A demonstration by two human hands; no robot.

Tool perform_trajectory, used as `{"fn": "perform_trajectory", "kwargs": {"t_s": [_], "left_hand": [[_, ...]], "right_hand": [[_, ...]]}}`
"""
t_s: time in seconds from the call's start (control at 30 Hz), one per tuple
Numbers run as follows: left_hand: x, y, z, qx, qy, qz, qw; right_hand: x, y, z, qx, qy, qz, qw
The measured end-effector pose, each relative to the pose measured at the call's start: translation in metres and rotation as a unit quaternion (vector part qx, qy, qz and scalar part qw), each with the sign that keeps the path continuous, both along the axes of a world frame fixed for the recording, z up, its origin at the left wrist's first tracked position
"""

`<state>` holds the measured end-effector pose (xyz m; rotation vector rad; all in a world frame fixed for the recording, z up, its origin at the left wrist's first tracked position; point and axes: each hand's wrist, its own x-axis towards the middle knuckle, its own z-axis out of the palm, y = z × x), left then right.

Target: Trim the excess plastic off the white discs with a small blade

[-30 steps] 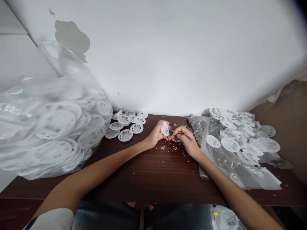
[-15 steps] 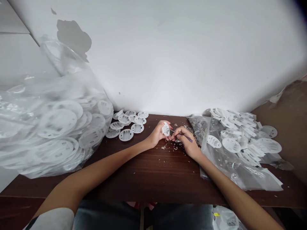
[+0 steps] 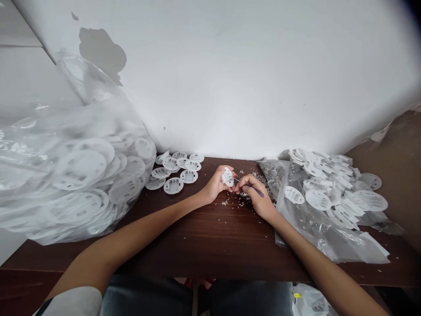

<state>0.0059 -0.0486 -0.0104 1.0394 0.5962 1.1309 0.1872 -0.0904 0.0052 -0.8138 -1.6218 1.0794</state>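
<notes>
Above the table [image 3: 197,237], the left hand [image 3: 215,185] grips a plastic disc [image 3: 227,177], the right hand [image 3: 257,196] pinches a pick [image 3: 258,191] that could slip under pressure

On the table [image 3: 204,245], a plastic bag [image 3: 75,166] lies left, loose plastic discs [image 3: 173,185] beside it, another bag [image 3: 329,245] right.

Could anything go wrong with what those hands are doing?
The thin tool with a purple handle, held in the right hand, has its tip right by the left hand, so it might slip and poke a finger. The white plastic piece is small and could drop among the shavings on the dark wooden table, where it might be harder to pick up.
</notes>
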Motion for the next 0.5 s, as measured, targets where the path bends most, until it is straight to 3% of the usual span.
{"fn": "perform_trajectory", "kwargs": {"t_s": [0.5], "left_hand": [[0.0002,-0.0015,0.0018,0.0,0.001,0.008,1.0]], "right_hand": [[-0.0013,-0.0017,-0.0032,0.005,-0.007,-0.016,1.0]]}}
